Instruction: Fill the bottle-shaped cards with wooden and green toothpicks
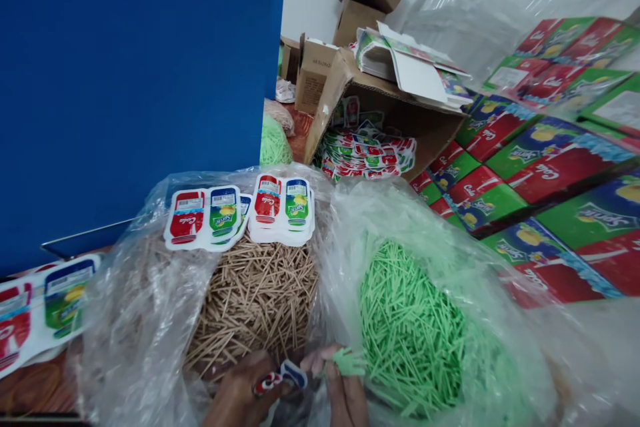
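Pinching "Cola"/"Sprite" card (280, 377), green sticks (347, 361)

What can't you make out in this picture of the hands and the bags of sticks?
- Head view: both hands, left hand and right hand, are cut off by the bottom edge.
- The card in the left fingers is mostly covered by them; its print is too small to read.
- The count of green sticks pinched in the right fingers is unclear, blurred.
- The cardboard box interior is shadowed.
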